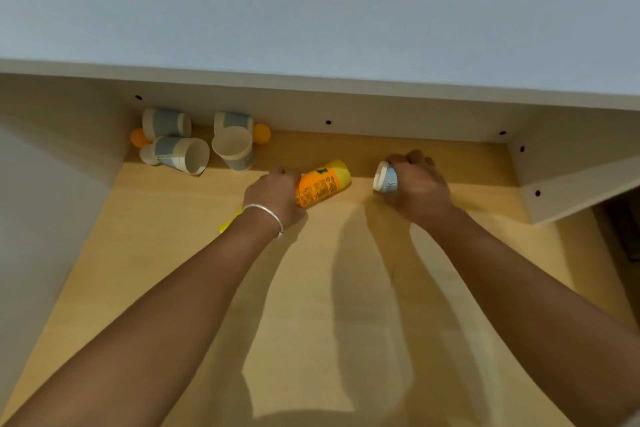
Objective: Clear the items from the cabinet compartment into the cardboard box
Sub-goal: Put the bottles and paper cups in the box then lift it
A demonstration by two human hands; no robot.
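a: where are we on the shelf [311, 288]?
b: mid-shelf. our left hand [273, 198] grips the yellow can [322, 184]; our right hand [419, 187] curls around a paper cup [385, 178].
a: and the other cups [180, 146]?
b: in the back left corner.

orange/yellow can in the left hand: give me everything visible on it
The can is a cylinder with a glossy printed wrap: orange on the end nearer the hand, yellow on the far end, with small dark print, a recycling mark and a green mark, none of it readable. It lies on its side on the light wooden shelf floor, its long axis running from the hand toward the back right. The left hand grips the near end, hiding it. It touches nothing else; the paper cup in the right hand lies apart.
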